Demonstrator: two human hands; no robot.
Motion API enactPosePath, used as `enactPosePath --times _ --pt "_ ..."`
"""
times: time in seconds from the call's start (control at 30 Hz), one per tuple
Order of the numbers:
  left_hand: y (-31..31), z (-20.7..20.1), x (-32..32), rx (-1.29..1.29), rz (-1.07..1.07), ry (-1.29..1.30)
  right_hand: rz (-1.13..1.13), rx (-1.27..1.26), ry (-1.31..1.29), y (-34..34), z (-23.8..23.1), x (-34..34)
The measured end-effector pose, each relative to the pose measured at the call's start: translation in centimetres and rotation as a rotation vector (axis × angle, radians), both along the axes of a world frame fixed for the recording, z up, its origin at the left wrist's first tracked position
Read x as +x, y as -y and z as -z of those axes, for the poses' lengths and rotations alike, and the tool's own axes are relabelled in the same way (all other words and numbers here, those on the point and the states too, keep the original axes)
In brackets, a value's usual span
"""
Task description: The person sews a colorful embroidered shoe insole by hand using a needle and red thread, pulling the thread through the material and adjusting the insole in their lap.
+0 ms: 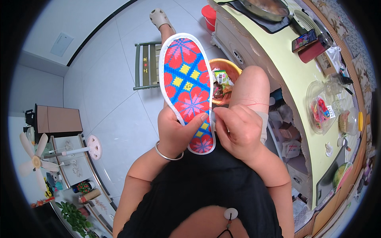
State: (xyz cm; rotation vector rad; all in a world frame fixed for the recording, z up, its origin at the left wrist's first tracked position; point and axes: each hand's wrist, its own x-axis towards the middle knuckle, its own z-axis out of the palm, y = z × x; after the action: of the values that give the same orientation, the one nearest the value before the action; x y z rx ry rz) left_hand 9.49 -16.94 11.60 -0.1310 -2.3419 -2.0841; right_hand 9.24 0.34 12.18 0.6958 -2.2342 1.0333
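Observation:
An embroidered insole (186, 91) lies upright in front of me, its toe end pointing away. Red flowers, blue bands and yellow squares cover it inside a white edging. My left hand (174, 125) grips its left side, thumb pressed on the patterned face, fingers hidden behind. At the right edge, the thumb and forefinger of my right hand (238, 127) are pinched on what looks like a thin needle (211, 108), mostly hidden. Red thread (254, 102) loops from near this hand across my right thigh.
Between my legs stands an orange bin (228, 65) with wrappers, beside a low folding stool (147, 65). A counter (295, 71) along the right carries a pan (266, 8), a phone (304, 41) and a plastic tray of coloured threads (320, 109). A fan (36, 162) stands left.

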Motion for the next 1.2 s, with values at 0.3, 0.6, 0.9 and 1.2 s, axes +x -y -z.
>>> enactPosePath --times 0.3,0.6,0.9,1.2 --pt "-0.5 0.4 0.4 -0.288 -0.079 -0.308 -0.036 0.035 0.070 0.5 0.1 -0.1" --pt "-0.3 1.0 0.2 -0.257 -0.096 -0.364 -0.008 -0.034 0.010 1.2 1.4 -0.5" --pt "-0.4 0.8 0.0 -0.341 -0.175 -0.525 0.004 -0.198 0.209 1.0 0.9 0.6" --pt "-0.5 0.0 -0.6 -0.481 -0.025 -0.792 -0.100 -0.452 0.521 0.0 1.1 1.0"
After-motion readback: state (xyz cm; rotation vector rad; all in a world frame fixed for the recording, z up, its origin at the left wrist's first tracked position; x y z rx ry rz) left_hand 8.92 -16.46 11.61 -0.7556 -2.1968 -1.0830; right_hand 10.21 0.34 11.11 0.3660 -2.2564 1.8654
